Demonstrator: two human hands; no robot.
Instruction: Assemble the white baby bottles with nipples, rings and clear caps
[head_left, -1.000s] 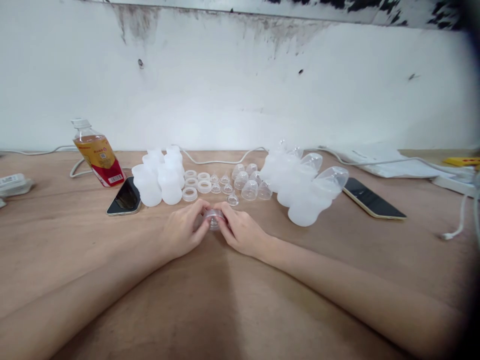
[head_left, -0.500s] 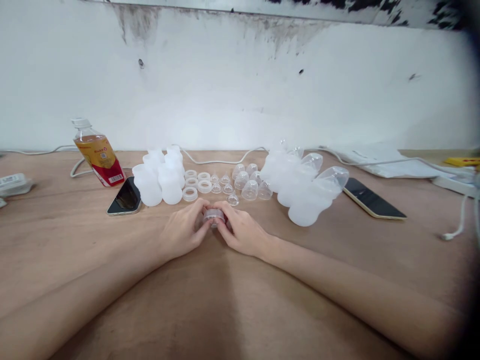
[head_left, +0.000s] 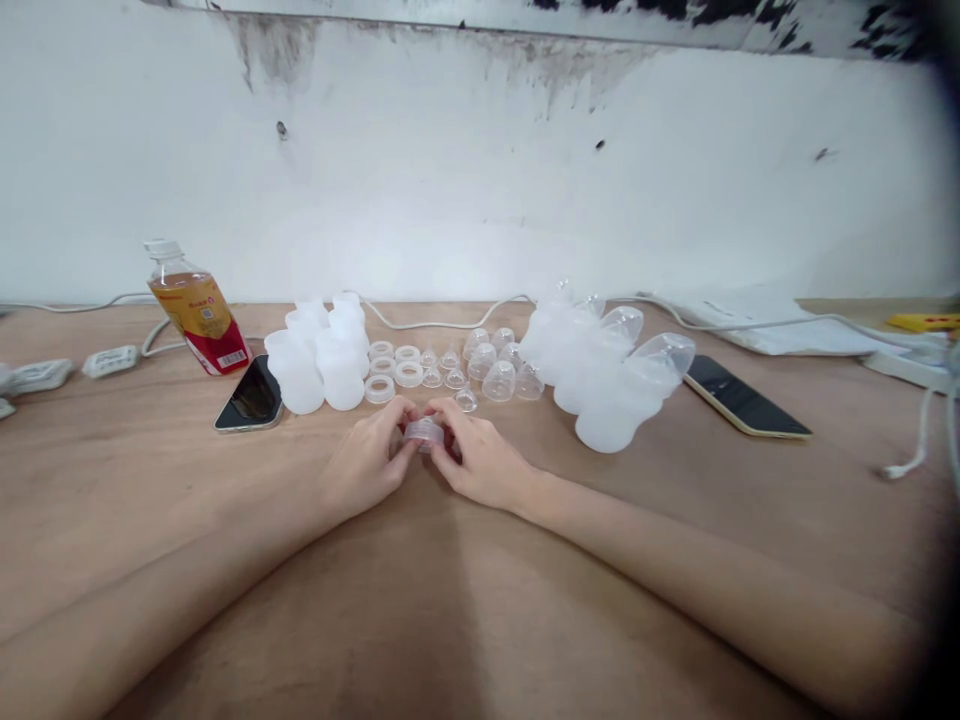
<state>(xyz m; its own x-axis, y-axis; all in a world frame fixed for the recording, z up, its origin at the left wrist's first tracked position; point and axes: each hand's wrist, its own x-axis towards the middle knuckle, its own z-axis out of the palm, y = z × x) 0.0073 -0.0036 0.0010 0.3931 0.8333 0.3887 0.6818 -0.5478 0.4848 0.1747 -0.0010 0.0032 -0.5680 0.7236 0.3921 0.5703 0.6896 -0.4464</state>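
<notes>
Between both hands, low over the table, is a clear bottle collar ring [head_left: 424, 433] with a see-through teat in it, partly covered by fingers. My left hand [head_left: 373, 447] pinches it from the left with thumb and fingers. From the right, my right hand [head_left: 484, 452] grips the same ring in the same way. Just beyond the hands lie several loose collar rings [head_left: 379, 388], several clear teats [head_left: 465, 400] and several clear dome caps [head_left: 499, 381]. White bottle bodies [head_left: 343, 376] stand together on the left. Bottles with clear caps fitted [head_left: 611, 415] stand in a row on the right.
A drink bottle [head_left: 201, 315] stands at the back left beside a phone [head_left: 252, 397]. Another phone [head_left: 746, 397] lies on the right. White cable [head_left: 427, 324] runs along the wall, near a white plastic bag [head_left: 757, 322]. White wrapped pieces [head_left: 112, 360] sit far left.
The ring has tilted in my fingers, so its side wall shows more and the teat beneath shows less. Another white wrapped piece has come into view at far left.
</notes>
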